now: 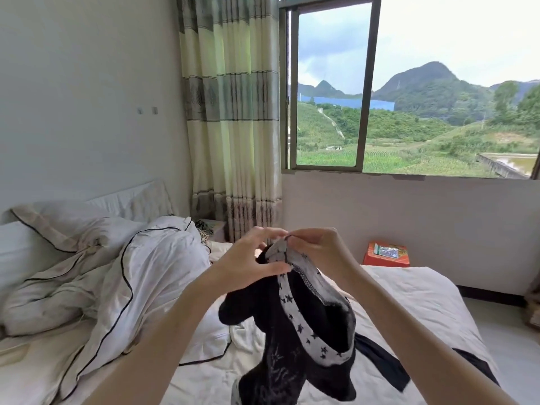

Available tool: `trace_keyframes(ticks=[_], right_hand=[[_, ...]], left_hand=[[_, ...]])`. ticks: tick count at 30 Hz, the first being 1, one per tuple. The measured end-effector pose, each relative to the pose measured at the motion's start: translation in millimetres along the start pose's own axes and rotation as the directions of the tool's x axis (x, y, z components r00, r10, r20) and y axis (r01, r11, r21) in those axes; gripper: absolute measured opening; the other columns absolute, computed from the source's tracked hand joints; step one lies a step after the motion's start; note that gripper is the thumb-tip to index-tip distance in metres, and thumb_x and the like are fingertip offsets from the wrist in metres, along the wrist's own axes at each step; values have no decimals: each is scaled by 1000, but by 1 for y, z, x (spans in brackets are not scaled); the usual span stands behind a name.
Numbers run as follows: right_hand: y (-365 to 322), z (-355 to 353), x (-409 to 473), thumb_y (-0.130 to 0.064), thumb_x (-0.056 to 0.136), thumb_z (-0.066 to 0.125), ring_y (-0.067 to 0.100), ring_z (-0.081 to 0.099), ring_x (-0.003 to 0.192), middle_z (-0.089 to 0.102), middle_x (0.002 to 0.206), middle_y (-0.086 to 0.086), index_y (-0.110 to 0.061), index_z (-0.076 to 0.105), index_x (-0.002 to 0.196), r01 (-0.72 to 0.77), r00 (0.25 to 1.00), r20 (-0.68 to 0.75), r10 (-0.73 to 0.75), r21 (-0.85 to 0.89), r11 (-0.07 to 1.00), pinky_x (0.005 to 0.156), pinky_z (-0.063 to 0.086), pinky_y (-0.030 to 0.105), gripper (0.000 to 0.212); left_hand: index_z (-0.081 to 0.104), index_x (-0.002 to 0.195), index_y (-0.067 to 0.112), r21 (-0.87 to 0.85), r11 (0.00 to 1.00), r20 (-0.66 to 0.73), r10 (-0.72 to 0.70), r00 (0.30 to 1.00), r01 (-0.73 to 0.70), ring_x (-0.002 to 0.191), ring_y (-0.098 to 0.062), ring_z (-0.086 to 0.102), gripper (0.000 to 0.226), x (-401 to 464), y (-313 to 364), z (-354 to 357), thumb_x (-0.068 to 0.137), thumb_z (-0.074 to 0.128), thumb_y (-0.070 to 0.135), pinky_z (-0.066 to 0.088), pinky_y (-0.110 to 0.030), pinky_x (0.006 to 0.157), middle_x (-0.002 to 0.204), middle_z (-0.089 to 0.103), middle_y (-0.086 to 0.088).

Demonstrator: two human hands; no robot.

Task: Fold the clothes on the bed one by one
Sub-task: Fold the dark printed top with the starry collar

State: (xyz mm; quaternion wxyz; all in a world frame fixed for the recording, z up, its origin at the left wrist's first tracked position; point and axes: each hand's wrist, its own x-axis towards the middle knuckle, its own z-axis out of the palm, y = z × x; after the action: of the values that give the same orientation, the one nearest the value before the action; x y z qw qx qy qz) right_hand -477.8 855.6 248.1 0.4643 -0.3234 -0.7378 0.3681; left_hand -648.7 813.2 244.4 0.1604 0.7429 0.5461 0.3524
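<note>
This is a bedroom in a home: a bed (pixel 409 287) with white sheets, a rumpled duvet (pixel 117 273) and a pillow (pixel 55 223) stands against a plain wall, beside a striped curtain (pixel 230 112) and a window (pixel 365 92) overlooking green hills.

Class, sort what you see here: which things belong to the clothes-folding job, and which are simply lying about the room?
Part of the job:
- black garment with star-print band, held up by the left hand and right hand
- dark clothing on the bed
- bed

Just lying about:
- white duvet
- pillow
- orange box
- curtain
</note>
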Motion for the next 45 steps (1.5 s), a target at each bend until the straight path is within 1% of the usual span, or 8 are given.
trace_keyframes(ticks=[6,16,23,27,33,38,40,45], right_hand=[[-3,4,4,-9,85,68,12,61,64,72,70,1,-32,69,67,18,999,-43,-22,-77,997,64,53,29,29],[86,2,-38,-19,86,67,8,31,54,39,57,-1,-6,48,58,-98,960,184,210,-482,871,53,28,20,37],[78,-17,-28,-13,95,52,8,39,58,42,59,-8,-21,40,59,-104,981,99,167,-456,884,57,31,20,38],[73,-16,-22,-21,98,49,8,38,56,43,60,-6,-17,40,62,-110,981,102,167,-422,900,55,30,21,37],[54,12,-13,-39,91,58,8,44,64,48,68,-6,-10,55,85,-108,960,225,165,-243,964,61,33,21,30],[44,22,-7,-19,77,72,16,61,82,66,81,3,-8,66,99,-401,786,590,186,257,879,79,46,30,26],[44,34,-11,-5,83,67,19,65,91,71,94,8,-6,67,106,-393,722,662,200,155,906,86,50,30,23],[51,83,-30,-21,86,68,12,51,67,62,77,2,-9,68,88,2,845,494,203,-383,924,54,34,13,12]], left_hand=[[68,88,24,11,1000,-217,-2,976,5,73,-15,65,4,1,-1,-1,85,68,27,54,-29,74,77,70,2],[64,83,24,-55,998,-264,-33,964,19,52,-6,43,13,-7,-2,-19,92,59,16,33,-14,50,66,61,2],[54,82,25,-56,974,-445,-221,868,219,80,-16,50,24,-20,-36,-38,98,46,8,34,-14,62,84,58,2],[58,99,8,105,950,-423,-224,878,293,89,-13,50,13,-38,-48,-49,98,47,13,29,-16,69,94,57,3],[53,86,25,91,909,-217,-381,899,407,86,-6,52,19,-85,-59,-74,94,54,8,37,-13,74,88,56,8],[58,77,24,103,836,-460,-440,771,538,89,-18,62,27,-145,-79,-97,78,72,2,45,-27,83,88,64,1],[62,78,16,185,788,-505,-436,745,587,81,-10,58,14,-168,-82,-95,81,71,5,37,-9,70,86,63,1],[69,90,10,216,705,-580,-464,670,675,90,-22,56,10,-219,-98,-80,91,59,11,32,-23,72,91,61,-3]])
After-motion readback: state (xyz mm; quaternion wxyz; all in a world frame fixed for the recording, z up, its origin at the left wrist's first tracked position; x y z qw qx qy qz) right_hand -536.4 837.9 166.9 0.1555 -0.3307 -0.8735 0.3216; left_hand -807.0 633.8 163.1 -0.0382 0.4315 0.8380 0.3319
